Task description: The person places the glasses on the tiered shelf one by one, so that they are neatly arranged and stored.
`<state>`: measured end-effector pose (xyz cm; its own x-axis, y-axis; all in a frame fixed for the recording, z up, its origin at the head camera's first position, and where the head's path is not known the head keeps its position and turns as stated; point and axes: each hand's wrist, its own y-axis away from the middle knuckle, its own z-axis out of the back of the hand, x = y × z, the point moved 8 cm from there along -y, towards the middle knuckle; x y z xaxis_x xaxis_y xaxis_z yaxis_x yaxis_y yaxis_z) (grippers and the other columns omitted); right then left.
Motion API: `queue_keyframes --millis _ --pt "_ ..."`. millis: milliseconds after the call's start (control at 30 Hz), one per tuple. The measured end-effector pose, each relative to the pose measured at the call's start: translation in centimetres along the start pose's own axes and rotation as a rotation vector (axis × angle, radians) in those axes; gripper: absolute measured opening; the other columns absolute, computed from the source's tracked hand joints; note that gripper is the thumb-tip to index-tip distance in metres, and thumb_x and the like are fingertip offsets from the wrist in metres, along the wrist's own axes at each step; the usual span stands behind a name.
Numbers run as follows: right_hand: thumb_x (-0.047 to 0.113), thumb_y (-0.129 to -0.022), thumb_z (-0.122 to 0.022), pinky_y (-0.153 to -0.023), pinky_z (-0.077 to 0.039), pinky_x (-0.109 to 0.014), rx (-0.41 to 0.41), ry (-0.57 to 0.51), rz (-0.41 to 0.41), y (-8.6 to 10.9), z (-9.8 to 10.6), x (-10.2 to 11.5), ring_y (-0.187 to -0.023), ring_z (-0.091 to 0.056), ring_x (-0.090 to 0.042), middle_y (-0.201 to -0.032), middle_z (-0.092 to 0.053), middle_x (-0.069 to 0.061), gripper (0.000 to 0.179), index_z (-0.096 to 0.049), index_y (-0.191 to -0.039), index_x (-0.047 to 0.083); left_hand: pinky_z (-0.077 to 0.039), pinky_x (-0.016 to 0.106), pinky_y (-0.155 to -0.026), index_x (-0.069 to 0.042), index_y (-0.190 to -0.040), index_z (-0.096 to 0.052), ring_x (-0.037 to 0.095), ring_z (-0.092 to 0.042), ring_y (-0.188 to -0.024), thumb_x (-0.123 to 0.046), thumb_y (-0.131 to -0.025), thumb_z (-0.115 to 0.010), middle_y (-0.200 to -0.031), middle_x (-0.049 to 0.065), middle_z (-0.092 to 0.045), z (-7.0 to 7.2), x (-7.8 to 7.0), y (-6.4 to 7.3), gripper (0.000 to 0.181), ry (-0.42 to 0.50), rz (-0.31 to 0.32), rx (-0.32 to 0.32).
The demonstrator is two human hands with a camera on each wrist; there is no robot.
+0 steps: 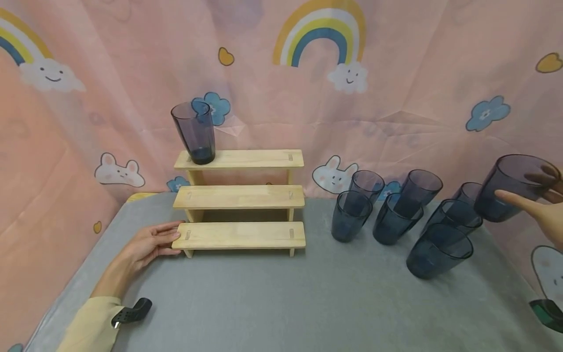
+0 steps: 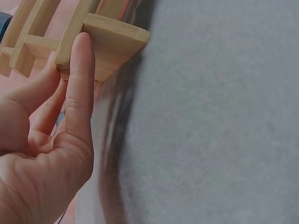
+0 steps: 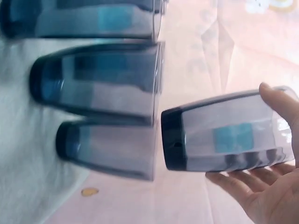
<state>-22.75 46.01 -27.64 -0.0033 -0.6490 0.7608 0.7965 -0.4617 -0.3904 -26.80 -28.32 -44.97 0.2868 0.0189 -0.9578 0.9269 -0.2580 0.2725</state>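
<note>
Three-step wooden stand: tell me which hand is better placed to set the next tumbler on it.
Right, most likely: the right hand holds a blue-tinted tumbler clear of the grey table, while the left hand grips the wooden stand at the left end of its bottom step.

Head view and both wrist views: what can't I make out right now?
Head: right grip, partly cut off by the right edge.
Head: rearmost right-row glass, its base obscured by the glass in front.
Head: dark green object, cut off by right edge; unidentifiable.
Left wrist: wooden rack, far end cut off by the top edge.
Right wrist: topmost glass, cut off by the top edge.
</note>
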Motion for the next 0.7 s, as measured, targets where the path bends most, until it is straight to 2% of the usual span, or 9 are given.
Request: queue_keyframes --millis 67,133,200,300,367,500,700 --pt "0.012 -0.095 -0.063 -0.121 -0.018 -0.040 -0.001 0.000 -0.009 0.0 -0.4 0.4 -0.144 -0.029 -0.013 -0.154 -0.037 0.001 0.069 -0.028 -0.154 0.025 -0.060 0.037 -0.082 0.013 -0.150 -0.016 0.016 -0.068 -0.095 -0.007 -0.097 -0.061 -0.109 0.000 -0.063 -0.1 -0.1 0.0 0.072 0.009 0.000 0.001" --pt "0.015 -0.094 -0.065 -0.121 -0.021 -0.042 0.012 0.052 -0.004 0.0 -1.0 1.1 -0.144 -0.030 -0.023 -0.153 -0.038 -0.008 0.072 -0.028 -0.154 0.022 -0.060 0.037 -0.082 0.013 -0.150 -0.016 0.016 -0.068 -0.095 -0.007 -0.098 -0.061 -0.109 0.001 -0.063 -0.1 -0.1 0.0 0.072 0.007 0.001 0.000" --pt "0.018 -0.092 -0.067 -0.120 -0.021 -0.049 0.042 0.098 0.004 -0.1 -1.8 1.7 -0.144 -0.028 -0.034 -0.154 -0.034 -0.018 0.076 -0.026 -0.156 0.020 -0.060 0.037 -0.082 0.013 -0.150 -0.017 0.017 -0.068 -0.095 -0.007 -0.098 -0.061 -0.109 0.001 -0.063 0.0 0.0 0.0 0.071 0.003 0.004 -0.002" --pt "0.023 -0.092 -0.069 -0.116 -0.019 -0.062 0.102 0.116 0.022 -0.1 -2.9 2.5 -0.141 -0.024 -0.045 -0.154 -0.030 -0.026 0.081 -0.021 -0.157 0.020 -0.059 0.038 -0.083 0.013 -0.150 -0.017 0.017 -0.068 -0.096 -0.007 -0.098 -0.060 -0.110 0.000 -0.062 0.0 -0.1 -0.2 0.071 -0.018 0.001 0.006" --pt "0.028 -0.091 -0.071 -0.114 -0.020 -0.065 0.137 0.123 0.034 -0.1 -3.6 3.0 -0.141 -0.025 -0.047 -0.154 -0.030 -0.025 0.084 -0.021 -0.157 0.023 -0.059 0.038 -0.083 0.012 -0.150 -0.018 0.017 -0.068 -0.096 -0.008 -0.098 -0.061 -0.113 0.000 -0.061 0.1 -0.1 -0.2 0.071 -0.032 0.002 0.004" --pt "0.036 -0.086 -0.076 -0.112 -0.031 -0.058 0.163 0.129 0.046 -0.1 -5.1 3.9 -0.139 -0.033 -0.042 -0.152 -0.038 -0.019 0.086 -0.025 -0.156 0.031 -0.059 0.039 -0.084 0.012 -0.151 -0.019 0.016 -0.067 -0.098 -0.011 -0.098 -0.061 -0.122 0.003 -0.056 0.2 -0.1 -0.1 0.071 -0.071 0.001 0.000" --pt "0.041 -0.083 -0.078 -0.111 -0.039 -0.050 0.183 0.123 0.046 -0.1 -6.5 5.3 -0.136 -0.040 -0.037 -0.148 -0.045 -0.014 0.087 -0.030 -0.154 0.030 -0.059 0.039 -0.084 0.010 -0.151 -0.020 0.016 -0.067 -0.097 -0.013 -0.097 -0.063 -0.115 -0.003 -0.060 0.1 -0.1 0.0 0.072 -0.057 0.007 -0.009"
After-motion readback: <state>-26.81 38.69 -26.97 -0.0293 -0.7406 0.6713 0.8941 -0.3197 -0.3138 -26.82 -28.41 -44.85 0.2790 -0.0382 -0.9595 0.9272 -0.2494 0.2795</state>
